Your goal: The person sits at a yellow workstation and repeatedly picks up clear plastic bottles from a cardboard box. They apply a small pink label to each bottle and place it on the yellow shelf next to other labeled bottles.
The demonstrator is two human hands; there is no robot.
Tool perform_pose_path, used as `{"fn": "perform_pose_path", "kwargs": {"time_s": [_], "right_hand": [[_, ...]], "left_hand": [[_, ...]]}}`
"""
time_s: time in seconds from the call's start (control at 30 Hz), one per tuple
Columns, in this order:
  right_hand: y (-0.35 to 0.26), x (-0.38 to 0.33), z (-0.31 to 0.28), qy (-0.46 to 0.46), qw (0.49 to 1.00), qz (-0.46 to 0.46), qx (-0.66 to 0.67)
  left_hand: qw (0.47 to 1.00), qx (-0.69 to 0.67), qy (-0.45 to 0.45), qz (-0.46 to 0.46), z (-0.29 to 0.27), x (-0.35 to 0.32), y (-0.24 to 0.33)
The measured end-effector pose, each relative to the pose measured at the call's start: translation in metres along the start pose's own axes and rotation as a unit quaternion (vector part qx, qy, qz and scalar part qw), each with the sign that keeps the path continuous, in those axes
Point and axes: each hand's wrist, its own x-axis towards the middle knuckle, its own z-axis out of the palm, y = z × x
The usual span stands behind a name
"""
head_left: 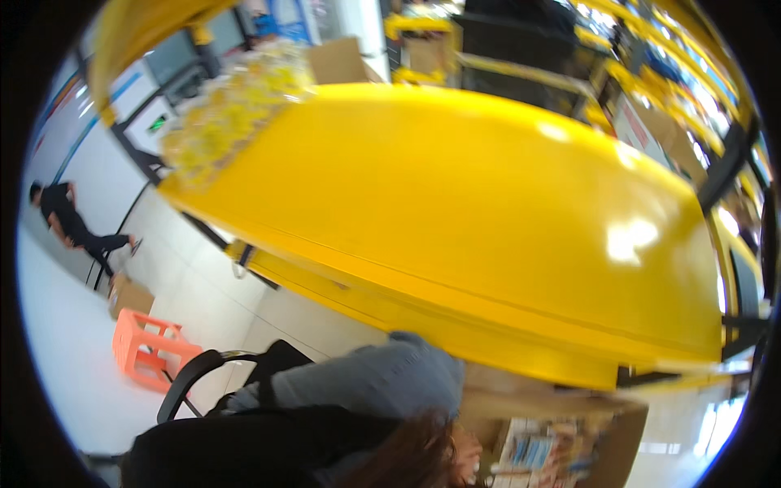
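Observation:
At the lower edge a blurred hand, which appears to be my right hand [465,457], is at the left side of an open cardboard box [626,435]. Its fingers are smeared by motion, and I cannot tell whether they hold anything. Inside the box lie several small packages [533,451], white, blue and brownish, too blurred to name. My left hand does not show. My leg in grey-blue trousers [382,378] is bent beside the box, under the front edge of a yellow table [455,195].
Clear plastic packs with yellow contents [232,110] stand along the table's left end. On the left are a black chair armrest [191,382], an orange stool [150,346], a carton [130,297] and a person in black [69,220]. Yellow shelving [667,73] stands at the far right.

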Motion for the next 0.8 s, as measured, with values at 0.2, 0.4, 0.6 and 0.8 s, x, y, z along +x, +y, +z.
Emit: {"fn": "perform_pose_path", "kwargs": {"time_s": [0.2, 0.4, 0.6, 0.8], "right_hand": [[-0.124, -0.08, -0.043, 0.046, 0.991, -0.094, -0.078], [-0.196, -0.131, -0.06, 0.089, 0.978, -0.15, -0.111], [-0.243, -0.144, -0.078, 0.095, 0.947, -0.283, -0.12], [-0.325, -0.149, -0.053, 0.052, 0.936, -0.337, -0.083]], "left_hand": [[0.995, -0.005, 0.068, 0.072, -0.016, 0.006, 0.034], [0.915, 0.239, 0.185, 0.268, -0.01, -0.057, 0.091], [0.775, 0.29, 0.318, 0.463, -0.028, -0.17, 0.209], [0.807, 0.313, 0.326, 0.38, -0.065, -0.242, 0.256]]}}
